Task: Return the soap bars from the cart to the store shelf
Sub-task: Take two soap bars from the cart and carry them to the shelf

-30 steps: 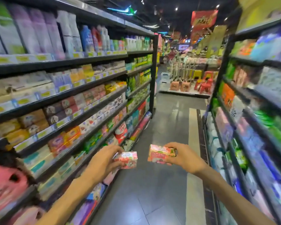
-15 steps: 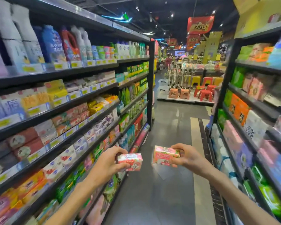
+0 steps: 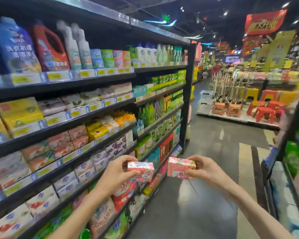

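I hold two pink boxed soap bars out over the aisle. My left hand (image 3: 115, 173) grips one soap bar (image 3: 141, 170) by its left end. My right hand (image 3: 203, 170) grips the other soap bar (image 3: 179, 168) by its right end. The two boxes are a hand's width apart and level with each other. To my left runs the tall black store shelf (image 3: 86, 118), its tiers packed with boxed soaps; similar pink-and-red boxes (image 3: 66, 144) sit on the middle tier. No cart is in view.
Detergent bottles (image 3: 47, 47) fill the top tier. A second shelf unit (image 3: 293, 152) lines the right side of the aisle. The grey floor (image 3: 205, 195) runs ahead to a display of red and orange plastic stools (image 3: 259, 109).
I have walked forward along the aisle and the view has tipped up toward the upper shelves. Both hands keep their soap bars and stay about the same distance apart.
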